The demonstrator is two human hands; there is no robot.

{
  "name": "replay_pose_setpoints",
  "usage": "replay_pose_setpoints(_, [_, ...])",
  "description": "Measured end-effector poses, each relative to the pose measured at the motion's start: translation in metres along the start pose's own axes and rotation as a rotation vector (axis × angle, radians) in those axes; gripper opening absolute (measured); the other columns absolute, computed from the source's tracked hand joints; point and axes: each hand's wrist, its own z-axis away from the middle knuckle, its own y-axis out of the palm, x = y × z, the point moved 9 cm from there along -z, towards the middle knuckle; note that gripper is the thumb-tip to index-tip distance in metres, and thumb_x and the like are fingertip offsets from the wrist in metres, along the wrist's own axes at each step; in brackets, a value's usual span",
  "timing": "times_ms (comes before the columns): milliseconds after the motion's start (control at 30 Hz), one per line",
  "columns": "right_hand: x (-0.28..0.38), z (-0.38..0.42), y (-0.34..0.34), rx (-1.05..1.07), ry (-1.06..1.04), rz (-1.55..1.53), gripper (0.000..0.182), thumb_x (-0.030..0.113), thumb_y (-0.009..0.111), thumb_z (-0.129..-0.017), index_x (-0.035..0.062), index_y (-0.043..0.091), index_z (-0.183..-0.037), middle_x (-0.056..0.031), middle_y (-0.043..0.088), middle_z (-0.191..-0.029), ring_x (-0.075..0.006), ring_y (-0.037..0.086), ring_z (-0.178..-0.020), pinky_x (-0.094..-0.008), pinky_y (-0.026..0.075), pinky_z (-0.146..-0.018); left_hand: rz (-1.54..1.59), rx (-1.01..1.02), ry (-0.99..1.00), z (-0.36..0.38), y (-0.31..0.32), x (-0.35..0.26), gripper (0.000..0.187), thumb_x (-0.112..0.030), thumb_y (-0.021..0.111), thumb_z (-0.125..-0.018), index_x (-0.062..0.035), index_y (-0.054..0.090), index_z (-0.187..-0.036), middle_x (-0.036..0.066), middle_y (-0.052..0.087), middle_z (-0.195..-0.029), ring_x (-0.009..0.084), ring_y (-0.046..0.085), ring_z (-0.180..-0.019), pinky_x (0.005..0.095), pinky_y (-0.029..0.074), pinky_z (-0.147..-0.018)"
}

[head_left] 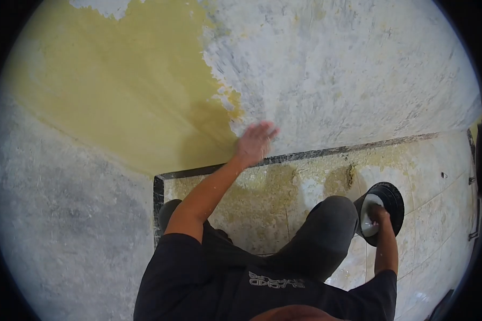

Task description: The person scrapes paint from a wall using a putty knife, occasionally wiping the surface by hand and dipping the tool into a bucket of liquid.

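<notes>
My left hand (pixel 256 143) is raised in front of the wall, close above the black skirting strip, its fingers stretched out and slightly blurred with nothing in them. Behind it, yellow paint (pixel 139 80) ends in a ragged edge against the bare whitish wall surface (pixel 348 69). On my right stands a black bucket (pixel 393 200) with whitish liquid (pixel 367 206) inside. My right hand (pixel 379 215) reaches down into this bucket, and its fingers are largely hidden at the liquid; I cannot tell whether they hold anything.
Black skirting (pixel 302 156) runs along the foot of the wall. Paint scraps and wet-looking stains cover the tiled floor (pixel 251 214). A grey wall (pixel 75 214) rises at the left, meeting the yellow one in a corner. My bent knee (pixel 334 211) is beside the bucket.
</notes>
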Motion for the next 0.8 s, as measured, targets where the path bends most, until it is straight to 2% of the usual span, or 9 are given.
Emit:
replay_pose_setpoints(67, [0.006,-0.051,0.022,-0.257,-0.309,0.339,0.024,0.021,0.060,-0.081,0.0035,0.074,-0.088,-0.0146,0.073,-0.090,-0.0275,0.072,-0.079,-0.0394,0.057,-0.073,1.624,0.135,-0.211,0.047,0.092,-0.054,0.069,-0.045,0.056,-0.090,-0.0186,0.032,-0.149,0.010,0.045,-0.144,0.0240,0.035,-0.138,0.0387,0.032,-0.109])
replay_pose_setpoints(133, [0.013,-0.049,0.004,-0.381,-0.428,0.423,0.023,0.021,0.059,-0.079,0.0031,0.073,-0.084,-0.0176,0.071,-0.086,-0.0305,0.071,-0.080,-0.0403,0.056,-0.071,0.538,1.158,0.354,0.073,0.068,-0.112,0.060,-0.038,0.066,-0.085,-0.0145,0.049,-0.137,0.012,0.062,-0.122,0.0270,0.046,-0.129,0.0378,0.038,-0.105])
replay_pose_setpoints(167, [0.021,-0.041,-0.001,-0.491,-0.550,0.505,0.023,0.021,0.058,-0.077,0.0028,0.072,-0.079,-0.0207,0.070,-0.081,-0.0335,0.070,-0.080,-0.0412,0.056,-0.070,0.544,1.164,0.346,0.068,0.074,-0.116,0.060,-0.038,0.066,-0.085,-0.0145,0.049,-0.137,0.012,0.062,-0.122,0.0270,0.046,-0.129,0.0378,0.038,-0.105])
replay_pose_setpoints(233, [0.017,-0.005,-0.026,-0.301,-0.340,0.431,0.024,0.019,0.057,-0.078,0.0038,0.072,-0.089,-0.0208,0.068,-0.095,-0.0335,0.067,-0.093,-0.0429,0.054,-0.079,1.439,1.438,-0.492,0.083,0.095,-0.130,0.051,-0.031,0.075,-0.076,-0.0115,0.062,-0.121,0.012,0.069,-0.099,0.0313,0.059,-0.110,0.0400,0.044,-0.099])
replay_pose_setpoints(267, [0.002,0.016,-0.042,-0.148,-0.125,0.342,0.028,0.018,0.056,-0.080,0.0049,0.072,-0.098,-0.0209,0.067,-0.109,-0.0335,0.064,-0.106,-0.0446,0.053,-0.088,1.445,1.431,-0.498,0.082,0.091,-0.133,0.051,-0.031,0.075,-0.076,-0.0115,0.062,-0.121,0.012,0.069,-0.099,0.0313,0.059,-0.110,0.0400,0.044,-0.099])
replay_pose_setpoints(333, [-0.010,0.054,-0.086,-0.308,-0.102,0.321,0.028,0.017,0.056,-0.079,0.0056,0.071,-0.100,-0.0212,0.066,-0.109,-0.0348,0.064,-0.106,-0.0460,0.052,-0.088,0.402,0.678,0.283,0.020,0.050,-0.124,0.044,-0.022,0.074,-0.074,-0.0109,0.066,-0.116,0.011,0.067,-0.100,0.0278,0.062,-0.101,0.0396,0.046,-0.091])
replay_pose_setpoints(600, [0.039,0.230,-0.209,-1.014,-0.518,-0.208,0.039,0.030,0.059,-0.091,0.0007,0.059,-0.117,-0.0253,0.066,-0.101,-0.0454,0.060,-0.095,-0.0472,0.047,-0.081,0.994,-0.078,0.132,-0.089,-0.062,-0.098,0.046,-0.022,0.072,-0.080,-0.0139,0.062,-0.124,0.013,0.068,-0.100,0.0270,0.062,-0.103,0.0408,0.045,-0.086])
replay_pose_setpoints(700, [0.150,0.308,-0.227,-0.958,-0.813,-0.505,0.039,0.034,0.064,-0.091,-0.0039,0.060,-0.086,-0.0086,0.055,-0.061,-0.0144,0.051,-0.059,-0.0344,0.042,-0.055,1.443,-0.077,-0.224,-0.119,-0.085,-0.078,0.048,-0.030,0.069,-0.087,-0.0107,0.057,-0.129,0.012,0.068,-0.105,0.0244,0.063,-0.105,0.0387,0.047,-0.084])
replay_pose_setpoints(800, [0.265,0.377,-0.231,-0.959,-1.062,-0.505,0.031,0.030,0.063,-0.093,-0.0008,0.063,-0.091,-0.0043,0.055,-0.055,-0.0116,0.053,-0.050,-0.0308,0.042,-0.047,2.217,-0.543,-0.663,-0.114,-0.094,-0.037,0.040,-0.036,0.061,-0.094,-0.0066,0.060,-0.121,0.005,0.069,-0.101,0.0191,0.063,-0.098,0.0340,0.048,-0.081])
